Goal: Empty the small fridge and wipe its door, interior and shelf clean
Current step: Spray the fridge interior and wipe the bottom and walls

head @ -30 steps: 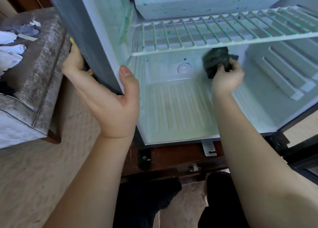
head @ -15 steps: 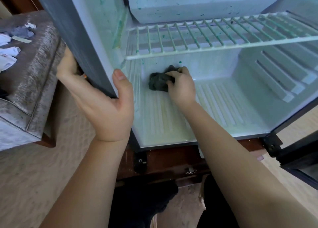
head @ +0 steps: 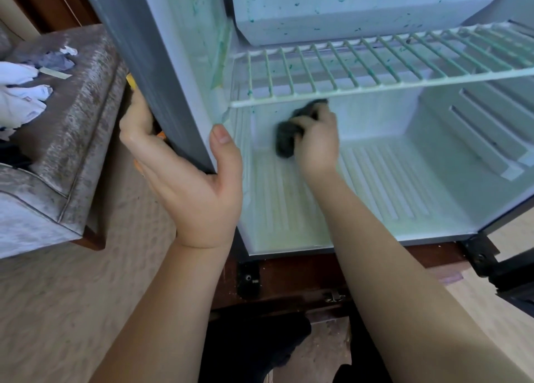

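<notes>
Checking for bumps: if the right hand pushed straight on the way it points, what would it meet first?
Probably the fridge's back wall: the right hand holds the dark cloth just under the wire shelf, pointing inward. Depth is unclear; the cloth may be touching it.

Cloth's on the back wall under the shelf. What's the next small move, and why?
Probably slide the cloth in the right hand left and up: green specks show on the back wall near that corner, just below the wire shelf, while the left hand grips the fridge.

Bare left hand [head: 190, 192], bare right hand [head: 318, 142], short plain thumbnail [head: 222, 135], black trousers [head: 254, 351] below
</notes>
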Action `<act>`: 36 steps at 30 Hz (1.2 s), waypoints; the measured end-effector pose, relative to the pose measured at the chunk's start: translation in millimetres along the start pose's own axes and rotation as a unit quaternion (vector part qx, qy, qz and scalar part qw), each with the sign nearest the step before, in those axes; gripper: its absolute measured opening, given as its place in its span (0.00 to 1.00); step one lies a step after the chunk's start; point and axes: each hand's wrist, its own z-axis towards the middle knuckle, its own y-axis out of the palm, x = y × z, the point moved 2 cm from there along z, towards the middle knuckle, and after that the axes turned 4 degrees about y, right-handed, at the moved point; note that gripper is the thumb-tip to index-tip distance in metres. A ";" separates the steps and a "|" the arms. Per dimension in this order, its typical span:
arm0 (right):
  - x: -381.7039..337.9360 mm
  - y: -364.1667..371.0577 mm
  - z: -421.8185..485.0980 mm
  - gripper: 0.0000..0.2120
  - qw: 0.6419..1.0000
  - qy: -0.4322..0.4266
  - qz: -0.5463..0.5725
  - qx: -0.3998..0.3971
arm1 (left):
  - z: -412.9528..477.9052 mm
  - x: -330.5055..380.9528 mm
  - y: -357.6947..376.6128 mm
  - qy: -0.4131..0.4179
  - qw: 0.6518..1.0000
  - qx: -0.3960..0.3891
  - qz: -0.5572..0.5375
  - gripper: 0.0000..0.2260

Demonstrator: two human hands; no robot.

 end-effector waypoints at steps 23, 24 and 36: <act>77.2 -62.1 11.2 0.29 0.980 0.193 0.013 0.051 | -1.7 -3.2 -1.4 0.002 1.000 0.002 -0.014 0.26; 65.5 -52.2 6.8 0.26 0.981 0.182 0.021 0.060 | -1.8 -2.9 -0.8 0.002 1.000 0.001 -0.013 0.26; 27.2 -42.9 1.8 0.20 0.978 0.119 0.143 0.100 | -1.1 -3.0 0.1 0.003 1.000 -0.007 -0.013 0.26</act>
